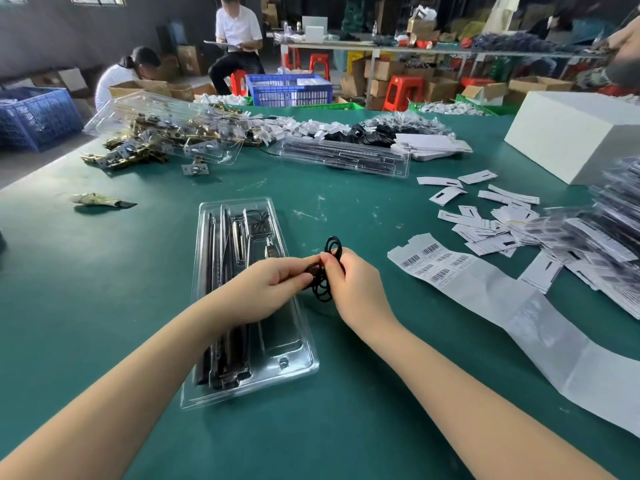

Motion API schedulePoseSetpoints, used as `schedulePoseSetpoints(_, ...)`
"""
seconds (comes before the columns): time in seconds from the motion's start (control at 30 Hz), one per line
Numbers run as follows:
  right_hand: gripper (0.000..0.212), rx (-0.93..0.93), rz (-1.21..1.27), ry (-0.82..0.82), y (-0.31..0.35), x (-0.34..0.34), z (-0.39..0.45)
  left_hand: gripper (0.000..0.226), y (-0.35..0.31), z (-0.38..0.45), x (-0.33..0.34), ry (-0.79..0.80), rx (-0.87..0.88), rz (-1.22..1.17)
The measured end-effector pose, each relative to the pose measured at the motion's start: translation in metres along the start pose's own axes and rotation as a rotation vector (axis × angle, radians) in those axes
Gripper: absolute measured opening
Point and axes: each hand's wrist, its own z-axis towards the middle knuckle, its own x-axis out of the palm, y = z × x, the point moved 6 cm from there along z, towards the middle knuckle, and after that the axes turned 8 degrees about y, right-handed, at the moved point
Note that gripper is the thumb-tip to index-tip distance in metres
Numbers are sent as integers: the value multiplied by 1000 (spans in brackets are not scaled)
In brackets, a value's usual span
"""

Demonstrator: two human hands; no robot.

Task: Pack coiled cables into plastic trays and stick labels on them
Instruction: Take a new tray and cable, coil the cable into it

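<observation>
Barcodes on your label strip (450, 268), text too small to read.
Your left hand (266, 289) and right hand (353, 289) both pinch the black coiled cable (325, 271), fingers curled.

Tray (207, 216) left of cable (322, 289); label strip (485, 289) right.

Green table (346, 427) carries a clear plastic tray (277, 362); barcode label strip (502, 299); white box (571, 133); loose tags (485, 220).

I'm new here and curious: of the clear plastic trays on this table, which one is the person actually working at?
The clear tray lying lengthwise under the left hand. Both hands pinch a black cable coil beside it; the other trays sit untouched at the far side.
</observation>
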Motion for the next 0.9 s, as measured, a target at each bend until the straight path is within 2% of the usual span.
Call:
schedulePoseSetpoints(0.2, 34, -45, -8, -27, 5, -3, -2, 17, 16, 9, -11, -334, -87, -314)
schedulePoseSetpoints(0.27, 39, -27, 11, -28, 5, -1, -2, 17, 14, 10, -9, -454, -87, -193)
schedulePoseSetpoints(0.37, 50, 32, 8, -24, 5, -1, 2, 22, -2, 11, -4, -542, -65, 194)
schedulePoseSetpoints(0.43, 54, 61, 9, -22, 4, -5, 4, 27, -4, 18, 3, -441, -112, 251)
schedulePoseSetpoints(0.53, 49, 95, 95, -19, -5, -13, 2, 32, -3, 27, 13, -300, -181, 177)
schedulePoseSetpoints(0.63, 43, 125, 169, -26, -19, -23, -2, 56, -9, 37, 27, -235, -153, 130)
schedulePoseSetpoints(0.73, 38, 120, 180, -65, -28, -38, -10, 73, -9, 53, 42, -112, -119, -170)
schedulePoseSetpoints(0.8, 38, 56, 47, -132, -26, -55, -15, 76, -12, 60, 50, -26, -108, -378)
schedulePoseSetpoints(0.9, 47, -14, -126, -224, -22, -75, -16, 78, -32, 59, 57, 40, -138, -339)
